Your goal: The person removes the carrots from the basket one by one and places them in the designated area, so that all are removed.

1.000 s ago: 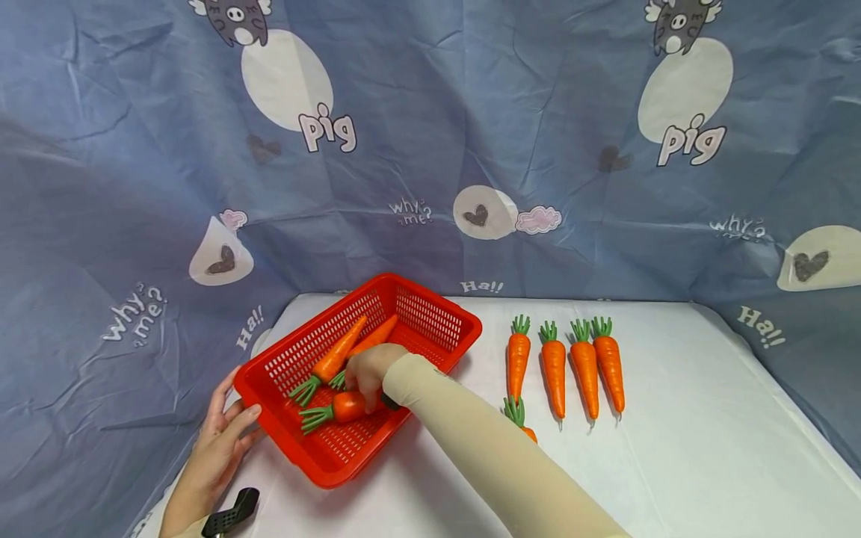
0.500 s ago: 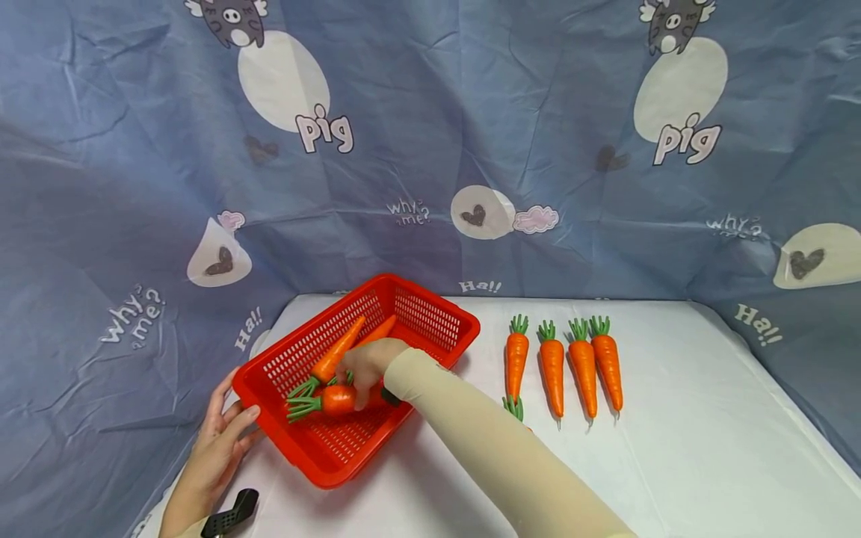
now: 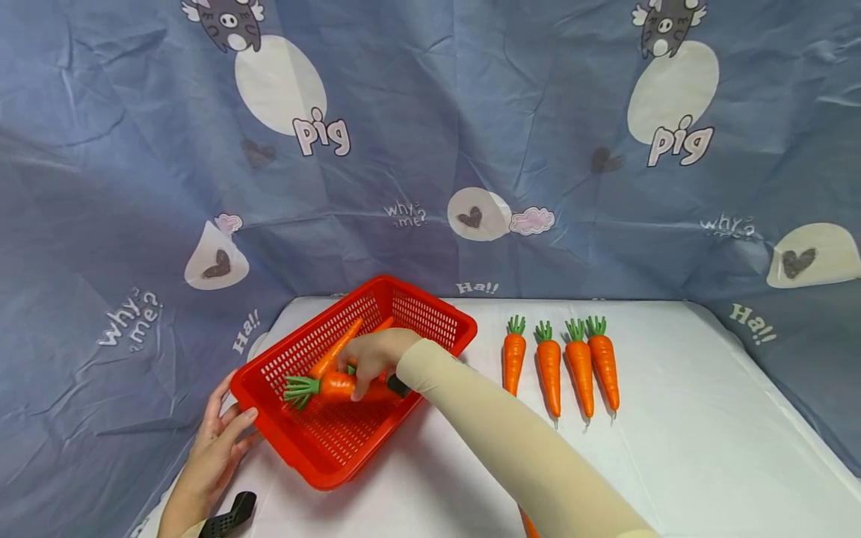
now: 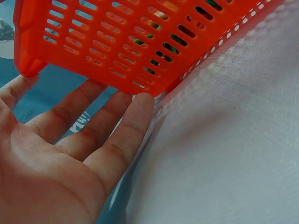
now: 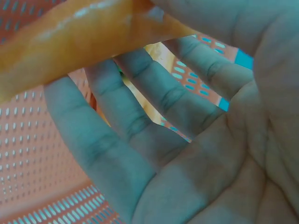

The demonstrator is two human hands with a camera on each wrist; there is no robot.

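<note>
In the head view a red slotted plastic basket (image 3: 323,477) stands at an angle on the white table. My left hand (image 3: 211,448) holds its left end, thumb at the rim; in the left wrist view the other fingertips touch the basket's (image 4: 107,42) underside edges. My right hand (image 3: 373,357) reaches inside and grips an orange carrot (image 3: 336,387) with green leaves pointing left. The right wrist view shows this carrot (image 5: 88,37) between thumb and fingertips. Beneath it lie another carrot (image 3: 343,344) and part of a further carrot (image 3: 385,324), mostly hidden by the hand.
Several carrots (image 3: 549,373) lie in a row right of the basket, leaves toward the back. The tip of another carrot (image 3: 530,523) shows beside my right sleeve (image 3: 498,433). A blue printed cloth (image 3: 430,149) hangs behind the white tabletop (image 3: 706,418).
My right hand has moved up and slightly left with the carrot, which now covers more of the carrot behind it. The left hand stays at the basket's end.
</note>
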